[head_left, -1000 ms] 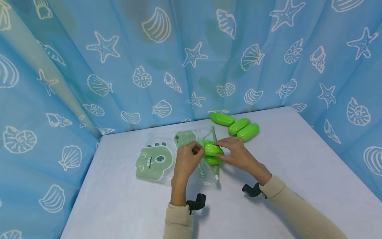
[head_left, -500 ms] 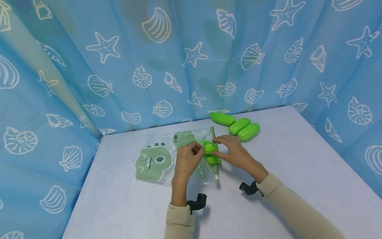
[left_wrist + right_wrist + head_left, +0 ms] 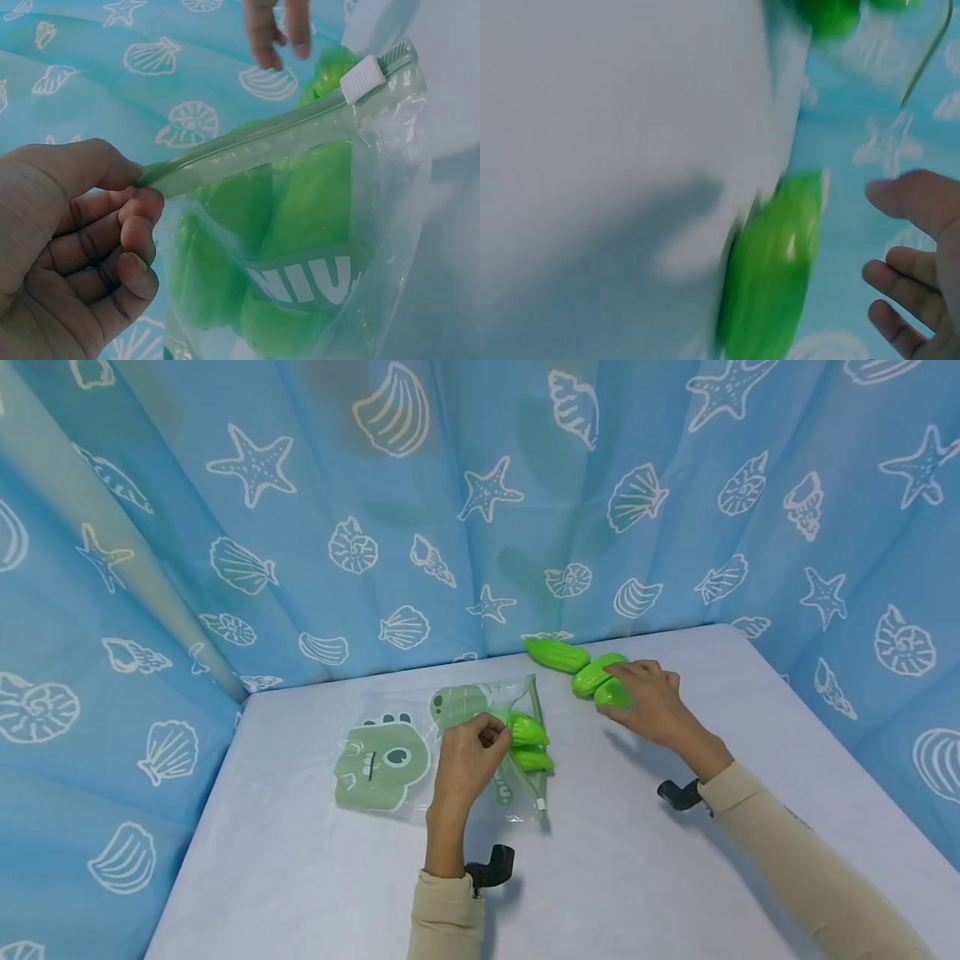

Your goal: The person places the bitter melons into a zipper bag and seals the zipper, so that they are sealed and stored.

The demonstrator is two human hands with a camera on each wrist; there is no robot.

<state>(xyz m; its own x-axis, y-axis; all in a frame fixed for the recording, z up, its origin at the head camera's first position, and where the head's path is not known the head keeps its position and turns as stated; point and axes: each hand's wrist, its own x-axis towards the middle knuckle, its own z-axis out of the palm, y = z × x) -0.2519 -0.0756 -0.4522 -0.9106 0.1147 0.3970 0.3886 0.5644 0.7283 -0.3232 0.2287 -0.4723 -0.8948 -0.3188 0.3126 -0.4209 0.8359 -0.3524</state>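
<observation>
On the white table [image 3: 585, 885], the left hand [image 3: 468, 758] pinches the zipper edge of the clear bag [image 3: 386, 768], which lies around the table's middle; inside its mouth are green pieces [image 3: 531, 758]. I think this edge should be held lifted, so that the mouth does not close. Farther, the right hand [image 3: 656, 706] holds nothing, fingers apart, over the nearest of three loose pieces [image 3: 592, 675] by the back edge; touching I cannot tell. Toward the right edge there seems more room for moving.
</observation>
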